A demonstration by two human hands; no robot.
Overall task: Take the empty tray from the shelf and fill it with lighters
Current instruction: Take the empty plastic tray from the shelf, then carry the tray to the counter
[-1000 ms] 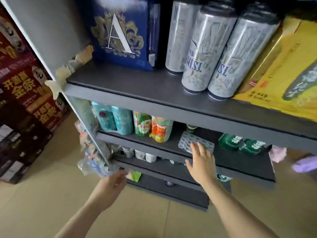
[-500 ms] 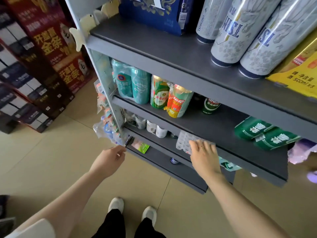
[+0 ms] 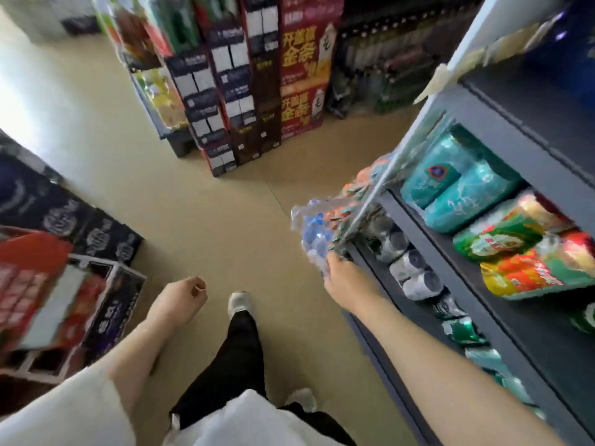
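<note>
While curled loosely over bare floor (image 3: 193,204), left hand (image 3: 180,300) holds nothing. Further right, right hand (image 3: 346,278) reaches the hanging bunch of clear packets (image 3: 317,226) at the shelf (image 3: 415,226) corner, fingers hidden in them; grip unclear. Strip runs up along the post. Half a second ago rested on the tray, now out of sight.

clear lighter packets (image 3: 317,231) hanging at shelf corner (image 3: 370,201).
</note>
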